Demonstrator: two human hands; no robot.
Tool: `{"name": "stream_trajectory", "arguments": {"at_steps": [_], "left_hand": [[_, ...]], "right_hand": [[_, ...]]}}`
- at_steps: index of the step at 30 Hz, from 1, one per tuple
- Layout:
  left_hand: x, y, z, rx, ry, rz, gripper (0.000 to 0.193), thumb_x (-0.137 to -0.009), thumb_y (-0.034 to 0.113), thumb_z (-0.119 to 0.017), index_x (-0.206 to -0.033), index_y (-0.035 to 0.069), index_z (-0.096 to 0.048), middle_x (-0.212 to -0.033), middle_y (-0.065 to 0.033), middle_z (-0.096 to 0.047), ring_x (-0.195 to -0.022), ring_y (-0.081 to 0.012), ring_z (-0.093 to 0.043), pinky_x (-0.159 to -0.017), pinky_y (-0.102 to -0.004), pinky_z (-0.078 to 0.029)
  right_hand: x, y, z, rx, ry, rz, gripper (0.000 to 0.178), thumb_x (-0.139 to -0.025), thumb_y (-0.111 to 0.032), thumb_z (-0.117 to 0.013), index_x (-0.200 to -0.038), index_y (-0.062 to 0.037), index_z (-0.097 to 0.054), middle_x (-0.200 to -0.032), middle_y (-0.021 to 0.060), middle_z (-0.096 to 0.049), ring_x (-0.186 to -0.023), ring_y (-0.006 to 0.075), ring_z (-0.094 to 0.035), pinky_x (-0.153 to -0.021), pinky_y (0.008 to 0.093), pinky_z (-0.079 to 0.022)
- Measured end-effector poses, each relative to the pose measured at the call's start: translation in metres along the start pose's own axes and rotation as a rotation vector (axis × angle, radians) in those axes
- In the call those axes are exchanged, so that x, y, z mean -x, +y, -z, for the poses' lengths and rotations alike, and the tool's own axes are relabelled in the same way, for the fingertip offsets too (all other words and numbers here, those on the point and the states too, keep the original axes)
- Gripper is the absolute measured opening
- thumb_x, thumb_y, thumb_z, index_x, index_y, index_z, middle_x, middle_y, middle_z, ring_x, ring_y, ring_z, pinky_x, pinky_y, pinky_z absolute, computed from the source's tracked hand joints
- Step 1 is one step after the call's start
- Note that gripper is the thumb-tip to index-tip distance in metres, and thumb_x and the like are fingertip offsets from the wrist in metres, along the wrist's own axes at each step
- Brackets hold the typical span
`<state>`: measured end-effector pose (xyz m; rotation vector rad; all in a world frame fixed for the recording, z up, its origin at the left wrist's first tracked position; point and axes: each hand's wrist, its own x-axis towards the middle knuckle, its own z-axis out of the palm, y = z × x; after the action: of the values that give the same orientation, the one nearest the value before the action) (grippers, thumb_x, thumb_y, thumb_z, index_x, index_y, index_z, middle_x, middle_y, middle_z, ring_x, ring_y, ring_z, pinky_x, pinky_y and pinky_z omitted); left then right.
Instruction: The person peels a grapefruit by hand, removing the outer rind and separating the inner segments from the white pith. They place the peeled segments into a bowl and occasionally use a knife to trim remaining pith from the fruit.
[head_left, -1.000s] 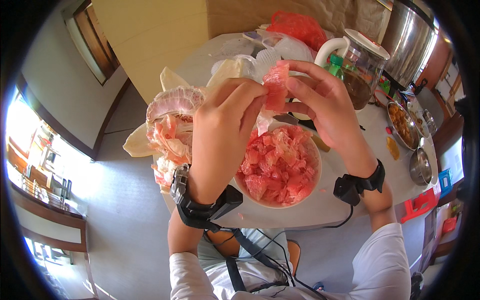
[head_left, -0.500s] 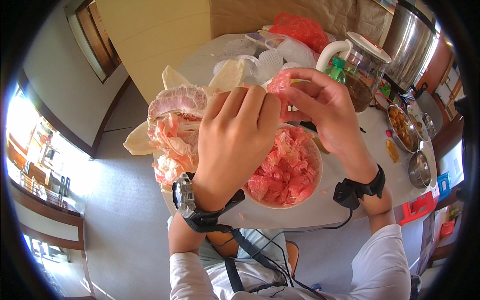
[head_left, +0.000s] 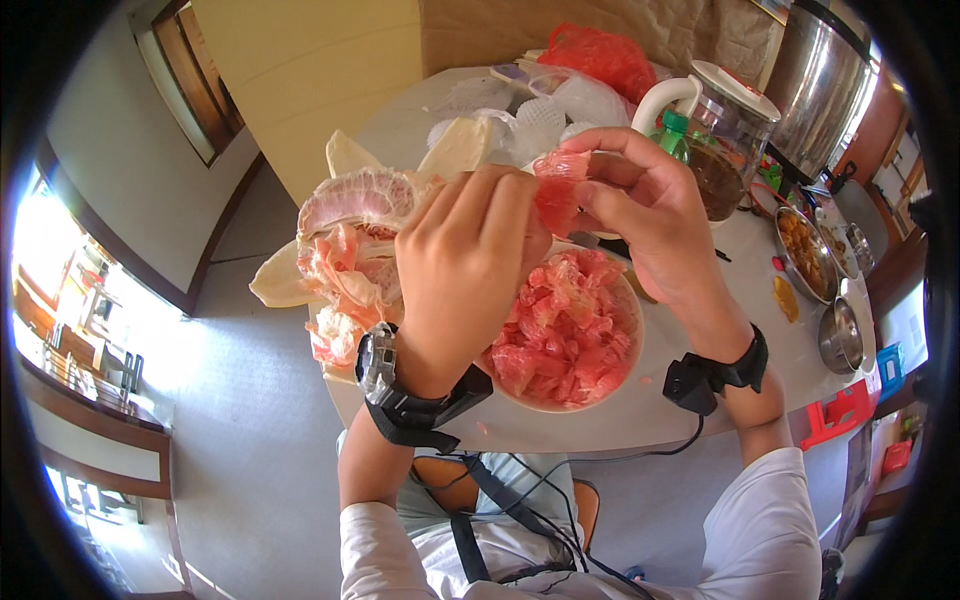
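Between my hands, above a bowl, is a red pomelo segment (head_left: 558, 190). My right hand (head_left: 650, 210) pinches its right side between thumb and fingers. My left hand (head_left: 468, 255) is closed at the segment's left edge, its back toward me and its fingertips hidden. Below, the round pale bowl (head_left: 640, 345) is heaped with peeled red pomelo flesh (head_left: 565, 335). Left of my left hand lies opened pomelo peel (head_left: 280, 277) with an unpeeled, whitish-pink segment (head_left: 360, 200) and a pile of torn membranes (head_left: 345, 270).
Behind my hands lie white foam netting (head_left: 540, 120) and a red plastic bag (head_left: 600, 62). A glass pitcher (head_left: 715, 150), a green-capped bottle (head_left: 673, 135) and a large steel container (head_left: 822, 90) stand at the back right. Steel bowls (head_left: 840, 335), one with food, sit along the right.
The segment between my hands has turned and now shows a broader red face. My left hand has tilted slightly, its fingers drawn a little away from the segment; my right hand barely moved.
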<state>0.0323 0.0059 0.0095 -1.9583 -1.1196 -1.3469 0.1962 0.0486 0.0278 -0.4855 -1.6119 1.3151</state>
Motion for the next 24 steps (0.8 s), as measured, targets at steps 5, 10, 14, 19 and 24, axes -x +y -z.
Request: {"name": "stream_trajectory", "arguments": {"at_steps": [5,10,14,19,24], "left_hand": [[0.0023,0.0009,0.0003,0.346,0.031,0.281,0.013,-0.073,-0.002,-0.061,-0.085,0.001,-0.055,-0.077,-0.0096,-0.06,-0.065,-0.0228,-0.061,-0.06,-0.0295,-0.048],[0.0029,0.0041,0.0015,0.643,0.045,0.572,0.005,-0.083,0.0,-0.055,-0.087,-0.003,-0.056,-0.074,-0.0076,-0.062,-0.068,-0.0127,-0.061,-0.064,-0.0248,-0.049],[0.0011,0.0022,0.0027,0.707,0.036,0.613,0.007,-0.085,0.002,-0.055,-0.09,-0.004,-0.055,-0.077,-0.0056,-0.061,-0.074,-0.0101,-0.06,-0.07,-0.0239,-0.049],[0.0019,-0.0004,0.0047,0.825,0.079,0.645,0.013,-0.086,0.009,-0.057,-0.093,-0.003,-0.055,-0.082,-0.0055,-0.061,-0.077,-0.0108,-0.058,-0.072,-0.0246,-0.046],[0.0027,-0.0015,0.001,0.784,-0.063,0.627,0.021,-0.084,0.015,-0.062,-0.093,-0.003,-0.057,-0.081,-0.009,-0.062,-0.077,-0.0152,-0.058,-0.072,-0.0285,-0.046]], "right_hand": [[0.0021,-0.0076,0.001,-0.062,0.004,-0.041,0.032,-0.086,-0.006,-0.052,-0.117,0.0004,-0.048,-0.106,0.0121,-0.061,-0.095,0.0173,-0.061,-0.08,0.0335,-0.054],[0.0004,-0.0065,0.0031,-0.198,-0.01,-0.061,0.033,-0.087,-0.009,-0.05,-0.118,0.0002,-0.046,-0.112,0.0128,-0.058,-0.1,0.0198,-0.06,-0.085,0.0369,-0.051],[-0.0007,-0.0045,0.0024,-0.222,-0.011,-0.055,0.033,-0.087,-0.009,-0.049,-0.118,0.0001,-0.046,-0.113,0.0122,-0.057,-0.101,0.0207,-0.059,-0.086,0.0371,-0.051],[0.0012,-0.0081,0.0016,-0.209,-0.019,-0.046,0.035,-0.087,-0.01,-0.049,-0.12,-0.0001,-0.045,-0.115,0.0119,-0.057,-0.104,0.0209,-0.058,-0.088,0.0374,-0.05],[0.0011,-0.0078,-0.0007,-0.222,-0.008,-0.022,0.032,-0.086,-0.008,-0.052,-0.117,-0.0006,-0.048,-0.11,0.0119,-0.059,-0.097,0.0168,-0.06,-0.083,0.0321,-0.052]]}}
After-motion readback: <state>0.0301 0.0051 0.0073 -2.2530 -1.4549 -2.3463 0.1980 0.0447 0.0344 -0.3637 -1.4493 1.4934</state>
